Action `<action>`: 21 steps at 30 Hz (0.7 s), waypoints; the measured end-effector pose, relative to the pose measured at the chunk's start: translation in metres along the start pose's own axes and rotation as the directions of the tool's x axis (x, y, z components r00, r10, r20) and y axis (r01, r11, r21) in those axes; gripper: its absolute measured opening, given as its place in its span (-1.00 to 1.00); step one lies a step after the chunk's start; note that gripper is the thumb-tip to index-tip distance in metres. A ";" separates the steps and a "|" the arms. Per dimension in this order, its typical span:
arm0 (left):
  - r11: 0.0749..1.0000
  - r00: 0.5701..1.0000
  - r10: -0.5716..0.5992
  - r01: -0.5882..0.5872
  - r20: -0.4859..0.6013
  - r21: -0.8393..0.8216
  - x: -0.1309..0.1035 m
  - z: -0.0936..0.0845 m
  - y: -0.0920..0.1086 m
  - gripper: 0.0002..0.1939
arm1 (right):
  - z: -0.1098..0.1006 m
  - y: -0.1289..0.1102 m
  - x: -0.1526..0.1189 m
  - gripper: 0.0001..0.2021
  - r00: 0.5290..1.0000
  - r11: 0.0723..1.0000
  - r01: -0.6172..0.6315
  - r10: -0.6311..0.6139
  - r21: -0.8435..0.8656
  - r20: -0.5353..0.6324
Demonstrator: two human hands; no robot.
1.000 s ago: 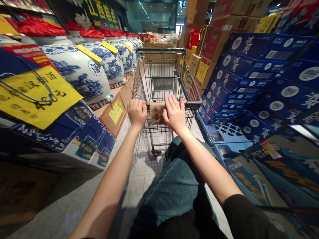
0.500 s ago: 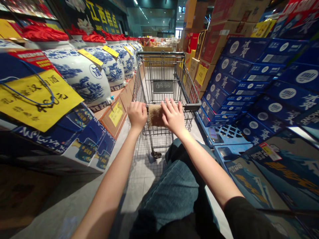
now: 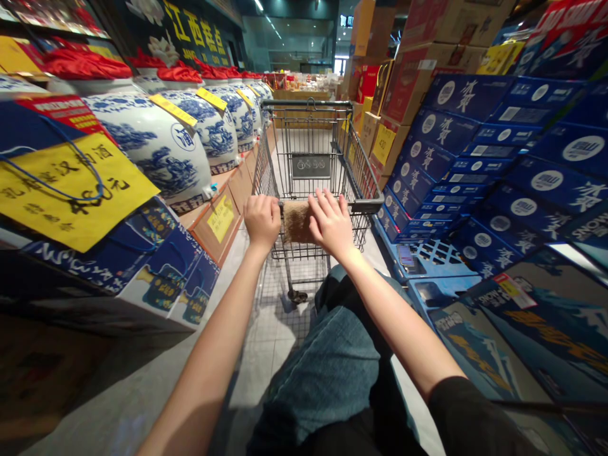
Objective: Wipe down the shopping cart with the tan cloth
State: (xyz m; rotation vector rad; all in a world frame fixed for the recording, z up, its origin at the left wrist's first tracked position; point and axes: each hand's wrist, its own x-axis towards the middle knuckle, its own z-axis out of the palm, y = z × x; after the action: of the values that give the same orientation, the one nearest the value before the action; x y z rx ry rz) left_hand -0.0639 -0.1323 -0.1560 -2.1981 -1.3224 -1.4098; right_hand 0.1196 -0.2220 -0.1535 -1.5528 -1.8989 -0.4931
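Observation:
My left hand [image 3: 261, 220] is closed around the left part of the shopping cart's handle. My right hand [image 3: 331, 221] lies over the handle farther right, fingers stretched forward and slightly apart. Between the hands, a brown, fuzzy-looking piece [image 3: 297, 223] sits at the handle, touching or very near both; its kind is unclear, and its right end is partly covered by my right hand. The dark wire shopping cart [image 3: 310, 166] stands straight ahead, with a dark plate inside its basket. No goods show in the basket.
At left stand large blue-and-white jars [image 3: 159, 142] with red cloth tops, and blue gift boxes under a yellow price sign [image 3: 71, 190]. Blue cartons [image 3: 427, 152] are stacked at right on a blue pallet [image 3: 437, 259]. The tiled aisle [image 3: 259, 316] between is narrow. A counter of goods stands ahead.
Almost nothing differs. The view has shifted very slightly, while the cart and both hands keep their places.

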 end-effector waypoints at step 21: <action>1.000 1.000 -0.015 0.015 0.022 -0.014 0.001 0.000 0.001 -0.64 | 0.001 0.004 0.001 -0.43 0.988 0.988 -0.148 0.146 -0.034 -0.053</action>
State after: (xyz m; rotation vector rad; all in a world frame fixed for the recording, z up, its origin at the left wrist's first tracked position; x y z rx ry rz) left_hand -0.0633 -0.1323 -0.1553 -2.2233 -1.3429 -1.4088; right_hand 0.1228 -0.2194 -0.1540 -1.6745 -1.7310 -0.5005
